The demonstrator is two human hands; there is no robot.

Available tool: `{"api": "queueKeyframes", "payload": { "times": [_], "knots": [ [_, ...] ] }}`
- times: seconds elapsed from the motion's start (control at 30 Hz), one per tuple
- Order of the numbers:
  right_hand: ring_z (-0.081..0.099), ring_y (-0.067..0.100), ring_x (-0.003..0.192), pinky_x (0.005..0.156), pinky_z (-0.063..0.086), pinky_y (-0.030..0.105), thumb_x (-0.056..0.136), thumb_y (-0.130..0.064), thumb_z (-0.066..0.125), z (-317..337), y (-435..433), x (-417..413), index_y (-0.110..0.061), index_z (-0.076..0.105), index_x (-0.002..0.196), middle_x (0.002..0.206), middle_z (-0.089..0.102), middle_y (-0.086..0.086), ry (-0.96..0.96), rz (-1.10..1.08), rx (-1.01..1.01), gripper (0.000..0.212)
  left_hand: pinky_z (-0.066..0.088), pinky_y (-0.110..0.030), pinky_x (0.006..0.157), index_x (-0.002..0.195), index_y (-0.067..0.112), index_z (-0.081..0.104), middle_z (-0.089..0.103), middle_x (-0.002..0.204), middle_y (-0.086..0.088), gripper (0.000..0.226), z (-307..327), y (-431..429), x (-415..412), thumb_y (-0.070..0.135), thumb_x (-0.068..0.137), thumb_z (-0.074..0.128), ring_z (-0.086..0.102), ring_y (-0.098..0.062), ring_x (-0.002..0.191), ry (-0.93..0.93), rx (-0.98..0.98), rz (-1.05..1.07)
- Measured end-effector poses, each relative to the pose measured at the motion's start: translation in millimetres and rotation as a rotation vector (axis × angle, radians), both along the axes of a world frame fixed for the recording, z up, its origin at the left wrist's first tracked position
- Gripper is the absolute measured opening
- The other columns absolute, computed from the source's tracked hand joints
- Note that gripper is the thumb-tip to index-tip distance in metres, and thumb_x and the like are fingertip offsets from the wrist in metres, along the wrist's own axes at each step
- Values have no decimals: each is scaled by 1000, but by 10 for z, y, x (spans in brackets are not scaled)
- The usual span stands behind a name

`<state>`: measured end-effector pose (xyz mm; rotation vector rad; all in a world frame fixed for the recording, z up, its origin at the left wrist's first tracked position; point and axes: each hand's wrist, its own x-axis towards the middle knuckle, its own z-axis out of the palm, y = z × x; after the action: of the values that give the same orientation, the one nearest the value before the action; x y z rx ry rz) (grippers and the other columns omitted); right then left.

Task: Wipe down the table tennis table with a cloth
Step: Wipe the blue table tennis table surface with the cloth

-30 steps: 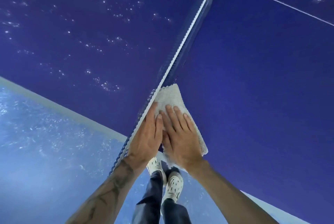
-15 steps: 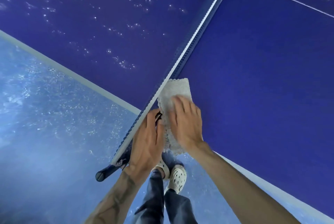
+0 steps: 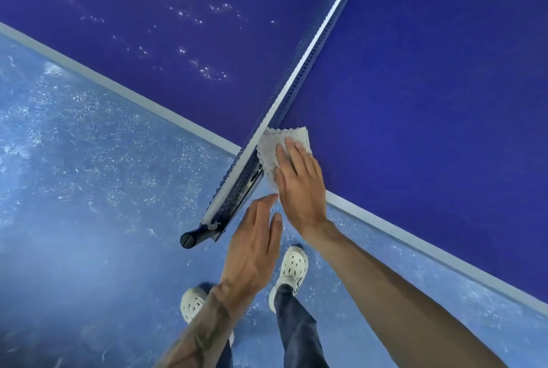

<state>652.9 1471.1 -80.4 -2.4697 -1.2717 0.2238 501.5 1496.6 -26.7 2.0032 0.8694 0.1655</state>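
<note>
The counter (image 3: 415, 85) is dark blue with a pale border, and the net (image 3: 298, 71) crosses it. On the side of the net away from the cloth, the surface carries many pale specks; on the cloth's side it looks even. Below the net's end is a blue speckled floor (image 3: 89, 189).

The cloth (image 3: 272, 145) lies on the counter against the foot of the net, right at the border. My right hand (image 3: 299, 189) presses it with flat, straight fingers (image 3: 296, 160). My left hand (image 3: 252, 252) hangs over the floor just beside the net post (image 3: 192, 238), fingers straight, holding nothing. Away from the net the counter stretches wide.

Half a second ago my left hand lay on the net's top band; now it is off it, and the cloth is nearer to the border.
</note>
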Motion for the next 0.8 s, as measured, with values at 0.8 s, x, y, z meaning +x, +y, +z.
{"api": "queueKeyframes", "payload": {
  "times": [0.8],
  "knots": [
    [70,36,110,82,52,43,111,-19,49,444,899,-2521,-13,66,125,121,74,12,322,-221,-188,23,47,-47,100,146,7,54,60,134,-14,40,205,1453,-2445,13,107,53,57,-38,121,252,105,-12]
  ]
}}
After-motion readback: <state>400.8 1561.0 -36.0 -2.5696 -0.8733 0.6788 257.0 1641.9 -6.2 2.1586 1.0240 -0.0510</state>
